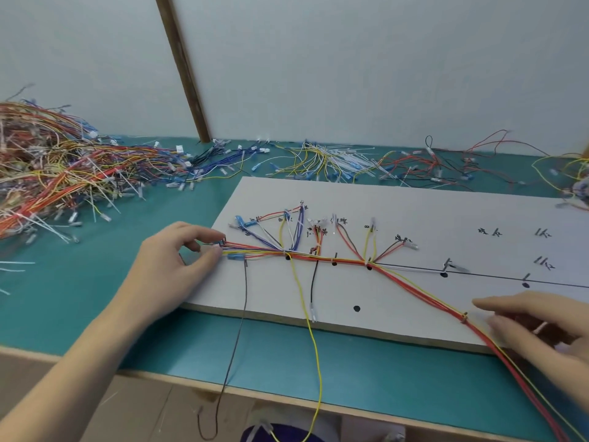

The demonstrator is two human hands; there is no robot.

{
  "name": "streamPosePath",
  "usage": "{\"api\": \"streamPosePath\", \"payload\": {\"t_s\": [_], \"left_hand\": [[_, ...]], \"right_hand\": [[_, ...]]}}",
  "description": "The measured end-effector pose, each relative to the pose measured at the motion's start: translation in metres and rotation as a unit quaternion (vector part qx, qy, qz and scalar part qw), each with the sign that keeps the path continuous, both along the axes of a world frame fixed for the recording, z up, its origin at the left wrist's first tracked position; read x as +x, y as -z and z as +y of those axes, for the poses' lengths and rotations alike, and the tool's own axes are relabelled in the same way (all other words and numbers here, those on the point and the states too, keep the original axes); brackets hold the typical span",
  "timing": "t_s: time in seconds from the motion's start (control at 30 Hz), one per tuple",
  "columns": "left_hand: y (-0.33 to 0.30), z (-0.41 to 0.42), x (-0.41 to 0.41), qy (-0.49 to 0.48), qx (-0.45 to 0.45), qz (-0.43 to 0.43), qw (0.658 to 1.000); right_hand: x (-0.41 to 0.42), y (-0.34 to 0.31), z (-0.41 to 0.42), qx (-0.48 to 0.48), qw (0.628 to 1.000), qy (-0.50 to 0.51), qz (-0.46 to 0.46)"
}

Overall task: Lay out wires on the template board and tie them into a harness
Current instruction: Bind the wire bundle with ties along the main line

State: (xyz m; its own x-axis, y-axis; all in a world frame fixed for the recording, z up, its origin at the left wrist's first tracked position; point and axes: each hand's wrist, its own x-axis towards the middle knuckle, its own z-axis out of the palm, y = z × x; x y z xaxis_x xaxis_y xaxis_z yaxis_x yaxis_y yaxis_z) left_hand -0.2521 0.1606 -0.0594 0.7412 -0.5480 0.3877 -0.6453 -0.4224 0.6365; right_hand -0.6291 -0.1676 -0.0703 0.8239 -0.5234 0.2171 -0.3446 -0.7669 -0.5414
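A white template board (414,218) with black marks and pegs lies on the teal bench. A wire bundle (334,259) of red, orange and yellow wires runs along its drawn line, with branches fanning up to labelled spots. My left hand (172,266) pinches the connector ends (220,247) at the bundle's left end, at the board's left edge. The bundle's right part (424,295) slopes off the front edge past a small tie (464,317). My right hand (541,327) rests on the board's front right, fingers curled round a thin white piece, possibly a cable tie (540,328).
A big heap of mixed wires (57,173) lies at the left. Loose wire groups and white cable ties (338,161) line the back of the bench by the wall. A yellow wire (314,346) and a dark wire (236,339) hang over the bench's front edge.
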Motion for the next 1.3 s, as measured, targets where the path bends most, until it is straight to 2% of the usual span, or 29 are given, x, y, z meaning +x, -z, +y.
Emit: {"api": "streamPosePath", "payload": {"t_s": [0.1, 0.27, 0.43, 0.53, 0.6, 0.67, 0.7, 0.77, 0.87, 0.93, 1.1, 1.23, 1.3], "left_hand": [[-0.003, -0.002, 0.001, 0.003, 0.016, -0.027, 1.0], [0.001, -0.003, 0.005, 0.023, 0.014, -0.012, 1.0], [-0.002, -0.005, 0.004, 0.026, 0.014, 0.005, 1.0], [-0.008, -0.005, -0.007, 0.038, 0.033, -0.044, 0.998], [-0.015, -0.001, -0.019, 0.093, 0.062, -0.068, 0.991], [-0.02, 0.006, -0.033, 0.164, 0.1, -0.053, 0.98], [-0.022, 0.01, -0.04, 0.191, 0.121, -0.043, 0.973], [-0.025, 0.012, -0.05, 0.229, 0.159, -0.029, 0.96], [-0.027, 0.006, -0.059, 0.257, 0.163, -0.031, 0.952], [-0.027, 0.001, -0.064, 0.259, 0.139, -0.035, 0.955], [-0.033, -0.012, -0.069, 0.273, 0.118, -0.032, 0.954], [-0.04, -0.025, -0.066, 0.296, 0.117, -0.02, 0.948], [-0.044, -0.029, -0.061, 0.308, 0.137, -0.001, 0.942]], "right_hand": [[-0.01, 0.008, -0.024, 0.006, 0.999, 0.041, 0.009], [-0.025, 0.019, -0.067, 0.005, 0.992, 0.121, 0.031], [-0.024, 0.007, -0.042, -0.012, 0.99, 0.141, -0.003], [0.011, -0.024, 0.025, -0.031, 0.994, 0.101, -0.03], [0.032, -0.039, 0.071, -0.029, 0.997, 0.036, -0.054], [0.049, -0.049, 0.108, -0.02, 0.997, -0.04, -0.06], [0.058, -0.052, 0.123, 0.009, 0.996, -0.074, -0.046], [0.077, -0.052, 0.143, 0.104, 0.988, -0.109, 0.045], [0.105, -0.037, 0.165, 0.092, 0.983, -0.111, 0.111], [0.121, -0.03, 0.179, 0.104, 0.985, -0.098, 0.094], [0.137, -0.019, 0.202, 0.252, 0.966, -0.06, -0.005], [0.133, -0.023, 0.212, 0.367, 0.929, -0.046, -0.03], [0.134, -0.029, 0.211, 0.445, 0.894, -0.028, -0.051]]}}
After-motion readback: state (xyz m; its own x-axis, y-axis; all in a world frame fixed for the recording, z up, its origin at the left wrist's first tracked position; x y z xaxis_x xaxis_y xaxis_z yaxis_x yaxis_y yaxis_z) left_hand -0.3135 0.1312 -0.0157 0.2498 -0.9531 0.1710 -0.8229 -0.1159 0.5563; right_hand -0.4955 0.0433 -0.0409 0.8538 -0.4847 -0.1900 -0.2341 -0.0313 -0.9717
